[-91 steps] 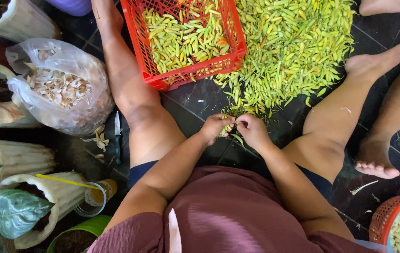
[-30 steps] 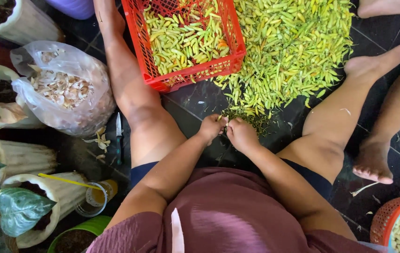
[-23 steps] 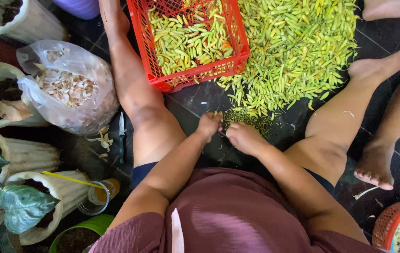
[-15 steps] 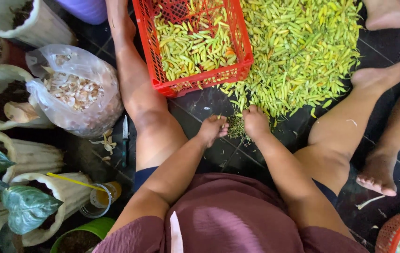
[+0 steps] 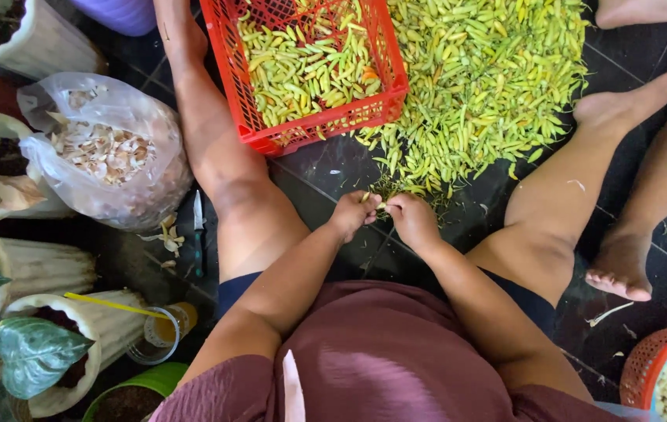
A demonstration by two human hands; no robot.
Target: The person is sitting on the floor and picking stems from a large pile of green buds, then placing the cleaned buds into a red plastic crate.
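Observation:
I sit on a dark tiled floor with my legs spread. My left hand (image 5: 355,214) and my right hand (image 5: 410,219) meet between my knees, both pinching one small green chili (image 5: 380,205). Just beyond them lies a little heap of plucked stems (image 5: 396,186). A big loose pile of green-yellow chilies (image 5: 482,78) covers the floor ahead and to the right. A red plastic crate (image 5: 326,123) holding more chilies stands ahead on the left, touching the pile.
A clear plastic bag of pale peelings (image 5: 107,152) lies at my left, with a small knife (image 5: 198,234) beside my thigh. White plant pots (image 5: 29,266) and a cup with a straw (image 5: 154,332) line the left edge. Another person's foot (image 5: 618,270) rests at right.
My right hand reached out to the edge of the chili pile, then came back to meet the left hand. The view has shifted slightly.

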